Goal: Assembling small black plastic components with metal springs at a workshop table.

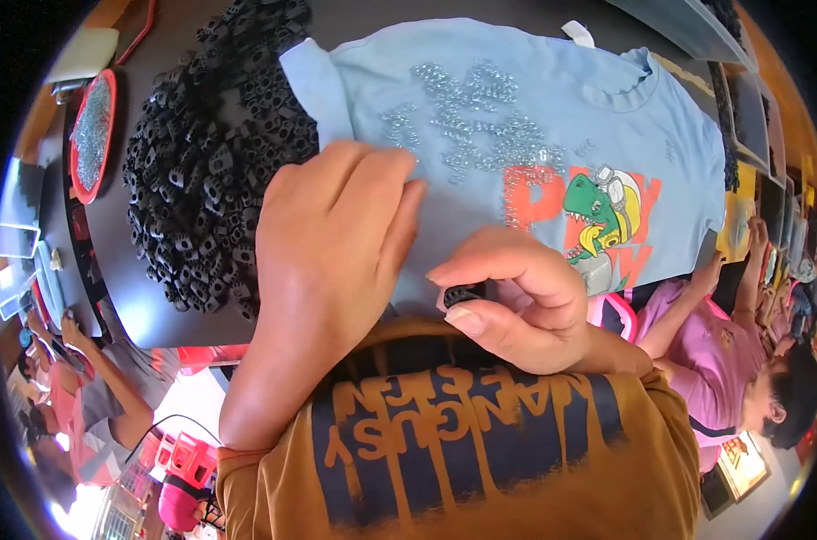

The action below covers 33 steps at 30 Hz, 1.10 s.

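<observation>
Pinches a small, black, moulded plastic piece (462, 293) between thumb and forefinger of the bare right hand (521, 301), at the near edge of a light-blue, short-sleeved fabric T-shirt (462, 207). Closes that grip on the piece, partly covering it, and curls the remaining fingers toward the palm. Extends the bare left hand (336, 216), back upward, over the sleeve end of the T-shirt with bent fingers and hidden tips; cannot tell whether that grip is released or grasping anything. Note, on the T-shirt spread over the smooth, dark-grey tabletop (111, 238), a loose scatter of small, silvery metal bits (476, 117), just beyond the left fingers, and a printed green dinosaur in yellow helmet and goggles (597, 211). Compare, left of the T-shirt, a broad heap of black, moulded plastic parts (183, 189), reaching up to its sleeve, and, farther left, an oval, red-rimmed tray (112, 99) of similar silvery bits. Observe, at right, a co-worker in a pink shirt (719, 360); along the lower edge, a brown shirt with a dark-blue printed panel (480, 486), worn by the person at work.
</observation>
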{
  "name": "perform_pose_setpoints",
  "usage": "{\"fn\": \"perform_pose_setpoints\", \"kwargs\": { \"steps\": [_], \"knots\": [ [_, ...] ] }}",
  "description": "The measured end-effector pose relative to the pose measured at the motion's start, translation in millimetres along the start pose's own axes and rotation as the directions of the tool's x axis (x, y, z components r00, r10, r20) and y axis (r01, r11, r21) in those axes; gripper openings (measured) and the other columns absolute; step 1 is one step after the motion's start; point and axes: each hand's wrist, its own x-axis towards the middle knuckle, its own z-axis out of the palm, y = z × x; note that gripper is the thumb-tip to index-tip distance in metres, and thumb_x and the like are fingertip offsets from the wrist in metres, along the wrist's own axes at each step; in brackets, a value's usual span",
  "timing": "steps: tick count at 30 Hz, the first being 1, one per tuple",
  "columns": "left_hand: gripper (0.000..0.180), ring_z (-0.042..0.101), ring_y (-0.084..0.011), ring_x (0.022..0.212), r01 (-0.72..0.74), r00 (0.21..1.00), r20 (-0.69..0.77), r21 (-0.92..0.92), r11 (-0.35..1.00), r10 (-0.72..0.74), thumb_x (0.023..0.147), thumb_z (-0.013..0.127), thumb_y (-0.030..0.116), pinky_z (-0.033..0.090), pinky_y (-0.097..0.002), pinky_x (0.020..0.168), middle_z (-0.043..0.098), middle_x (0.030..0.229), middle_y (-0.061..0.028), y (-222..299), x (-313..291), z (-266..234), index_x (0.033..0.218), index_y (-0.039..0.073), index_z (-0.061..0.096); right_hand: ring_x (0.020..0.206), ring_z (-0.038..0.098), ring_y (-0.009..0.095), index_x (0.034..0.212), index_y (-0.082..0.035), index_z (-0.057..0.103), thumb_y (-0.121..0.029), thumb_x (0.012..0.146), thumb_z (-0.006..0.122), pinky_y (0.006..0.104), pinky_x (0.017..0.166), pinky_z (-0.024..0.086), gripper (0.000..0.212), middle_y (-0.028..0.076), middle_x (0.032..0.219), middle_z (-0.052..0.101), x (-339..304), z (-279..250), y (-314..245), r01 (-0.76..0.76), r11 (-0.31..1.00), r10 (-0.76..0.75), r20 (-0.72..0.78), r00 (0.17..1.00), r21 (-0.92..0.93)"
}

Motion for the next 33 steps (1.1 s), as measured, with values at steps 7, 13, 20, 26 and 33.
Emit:
{"fn": "perform_pose_setpoints", "kwargs": {
  "steps": [7,13,20,26,33],
  "knots": [
    [0.016,0.052,-0.0285,0.062,-0.018,0.999,0.049,0.163,0.986,0.01,0.074,0.065,0.011,0.039,-0.0367,0.056,0.051,0.075,-0.0089,0.2,11.7,13.1,0.087,0.006,0.057,0.081,0.054,0.016,0.11,0.004,0.048,0.01,0.08,0.058,0.0277,0.073,0.043,0.032,0.012,0.096,0.054,-6.1,4.9,6.7,-0.033,0.996,0.045,-0.154,0.987,0.079],
    [0.018,0.052,-0.0262,0.061,-0.087,0.995,0.077,0.236,0.968,0.07,0.072,0.064,0.009,0.039,-0.0352,0.056,0.051,0.075,-0.0081,0.5,11.3,7.0,0.088,0.006,0.057,0.083,0.054,0.016,0.105,0.002,0.049,0.01,0.079,0.06,0.0277,0.073,0.043,0.029,0.012,0.097,0.054,-5.4,-0.1,11.0,0.023,0.997,-0.015,-0.105,0.994,0.07],
    [0.017,0.05,-0.0255,0.059,-0.181,0.978,0.155,0.284,0.942,0.142,0.068,0.063,0.008,0.038,-0.0358,0.055,0.048,0.071,-0.0068,-1.8,19.0,-0.6,0.084,0.006,0.058,0.063,0.052,0.011,0.095,-0.002,0.057,-0.001,0.076,0.069,0.024,0.055,0.042,0.022,0.004,0.078,0.057,-0.8,10.7,15.7,0.093,0.993,-0.069,-0.278,0.958,0.074],
    [0.009,0.049,-0.0178,0.056,0.22,0.969,0.155,-0.194,0.956,-0.191,0.071,0.062,0.0,0.039,-0.0269,0.052,0.05,0.069,-0.0069,16.0,10.3,-6.9,0.078,0.002,0.057,0.064,0.053,0.01,0.095,-0.003,0.058,-0.003,0.077,0.069,0.0234,0.056,0.042,0.021,0.003,0.078,0.057,-2.1,9.8,15.1,0.081,0.995,-0.061,-0.294,0.954,0.059],
    [0.009,0.05,-0.0157,0.06,0.288,0.957,0.134,-0.307,0.907,-0.259,0.074,0.06,-0.004,0.039,-0.0256,0.054,0.051,0.07,-0.0073,13.5,0.4,-3.2,0.081,0.001,0.057,0.081,0.053,0.015,0.103,0.001,0.051,0.006,0.082,0.059,0.0267,0.072,0.042,0.023,0.01,0.097,0.055,-5.3,1.9,7.8,-0.029,0.997,0.04,-0.172,0.984,0.069]
  ]
}}
